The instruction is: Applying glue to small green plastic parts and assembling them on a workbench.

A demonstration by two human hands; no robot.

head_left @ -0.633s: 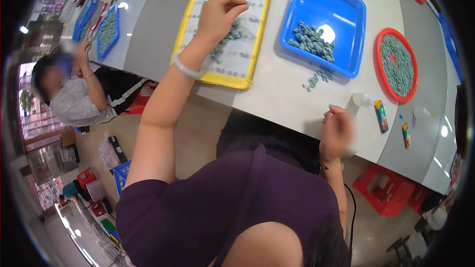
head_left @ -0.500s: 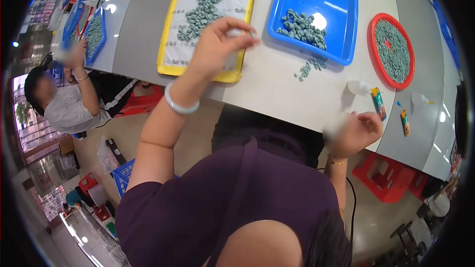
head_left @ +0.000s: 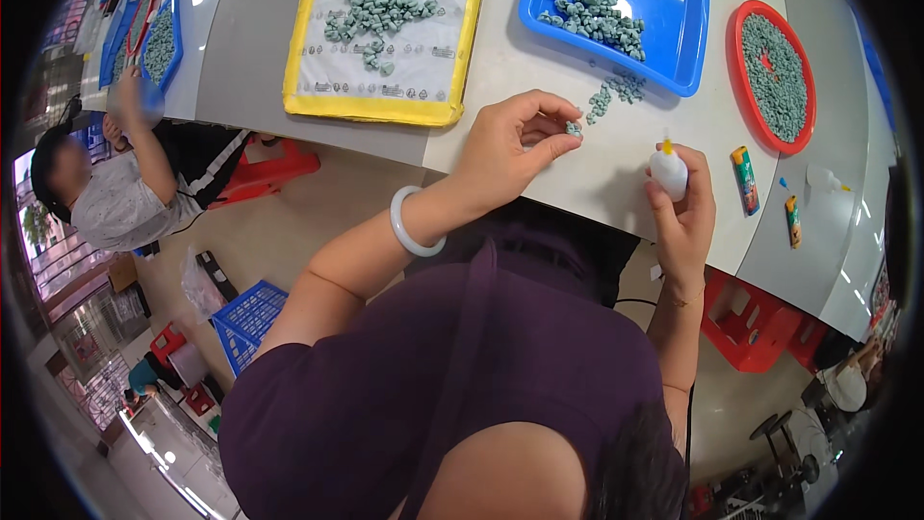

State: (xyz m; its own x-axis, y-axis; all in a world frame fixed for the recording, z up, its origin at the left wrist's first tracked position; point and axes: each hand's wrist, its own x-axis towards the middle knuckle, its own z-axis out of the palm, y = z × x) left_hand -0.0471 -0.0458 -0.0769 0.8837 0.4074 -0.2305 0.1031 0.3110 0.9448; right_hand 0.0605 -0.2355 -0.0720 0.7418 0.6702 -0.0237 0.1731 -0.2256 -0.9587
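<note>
My left hand [head_left: 515,149] is just off the table's near edge, thumb and fingertips pinched round a small grey-green stone-like piece [head_left: 574,128]. In my right hand [head_left: 685,212] is a white squeeze bottle [head_left: 669,175], its yellow nozzle pointing up. The bottle stands apart from the piece, to its right. Beyond my hands, a loose line of tiny green bits [head_left: 599,104] lies on the table. A blue tray [head_left: 664,39] behind them holds a heap of grey-green pieces [head_left: 597,14]. More clusters [head_left: 380,0] rest on a yellow-edged, paper-lined board [head_left: 385,108] at the left.
A round red tray [head_left: 810,111] full of green stones sits at the right. Near it are a small printed green-and-yellow cylinder [head_left: 745,181], a similar one [head_left: 793,221] and another white bottle [head_left: 825,180]. A person [head_left: 120,173] works at the far left. Red stools [head_left: 746,327] stand below.
My left hand has moved from above the yellow-edged board to the right and nearer me. My right hand has taken up the white bottle that stood on the table.
</note>
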